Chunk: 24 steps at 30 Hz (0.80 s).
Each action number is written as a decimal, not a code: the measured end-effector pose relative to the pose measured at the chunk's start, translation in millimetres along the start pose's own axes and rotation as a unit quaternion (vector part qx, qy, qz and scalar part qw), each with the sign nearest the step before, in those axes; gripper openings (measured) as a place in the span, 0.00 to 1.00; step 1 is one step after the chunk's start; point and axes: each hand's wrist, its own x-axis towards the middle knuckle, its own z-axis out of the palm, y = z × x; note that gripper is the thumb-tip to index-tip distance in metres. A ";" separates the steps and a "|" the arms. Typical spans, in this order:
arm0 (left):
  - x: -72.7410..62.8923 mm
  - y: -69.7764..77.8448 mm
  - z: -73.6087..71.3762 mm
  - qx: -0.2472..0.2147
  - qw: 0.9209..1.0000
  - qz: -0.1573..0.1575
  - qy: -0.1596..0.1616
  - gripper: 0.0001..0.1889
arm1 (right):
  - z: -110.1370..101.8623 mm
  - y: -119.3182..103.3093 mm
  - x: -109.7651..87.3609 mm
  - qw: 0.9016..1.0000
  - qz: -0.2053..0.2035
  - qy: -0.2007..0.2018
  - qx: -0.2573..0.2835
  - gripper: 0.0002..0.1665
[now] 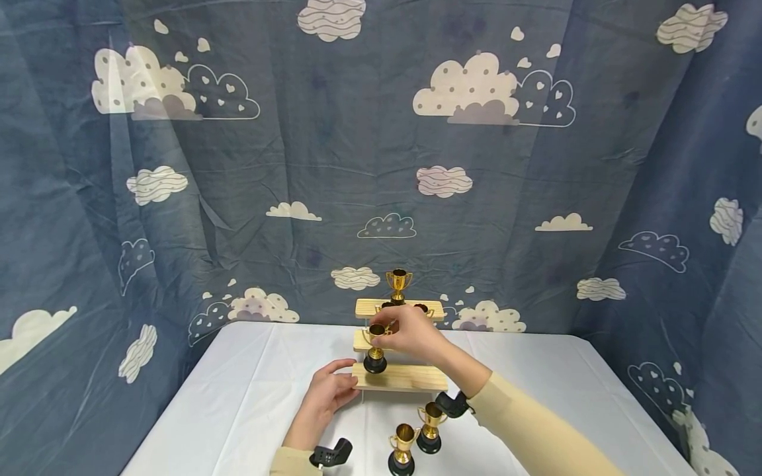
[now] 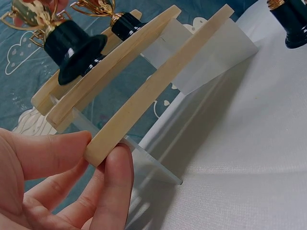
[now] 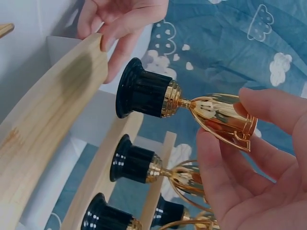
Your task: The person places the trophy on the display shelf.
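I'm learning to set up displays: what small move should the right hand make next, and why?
Probably lower the held trophy onto the front shelf: the right hand pinches it by the cup, its base is apart from the wood, and the left hand grips that shelf.

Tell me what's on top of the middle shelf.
The right wrist view shows two gold trophies standing on the middle shelf. In the head view, the right grip and the held trophy cover their bases and most of the shelf; rims and handle parts show.

No legible text, no readable labels or brands, no numbers, no signs
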 end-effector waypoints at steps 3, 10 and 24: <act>-0.2 0.3 0.2 -0.001 1.000 -0.003 -0.001 0.29 | 3.2 1.9 2.9 1.000 -0.006 -0.006 -0.005 0.17; 0.0 0.4 -1.2 -0.004 1.000 0.003 -0.014 0.29 | 9.3 6.1 7.4 0.999 -0.014 -0.023 -0.019 0.18; 2.6 0.3 -1.5 -0.005 1.000 -0.004 -0.010 0.29 | 21.7 9.1 7.0 0.999 -0.010 -0.040 -0.019 0.18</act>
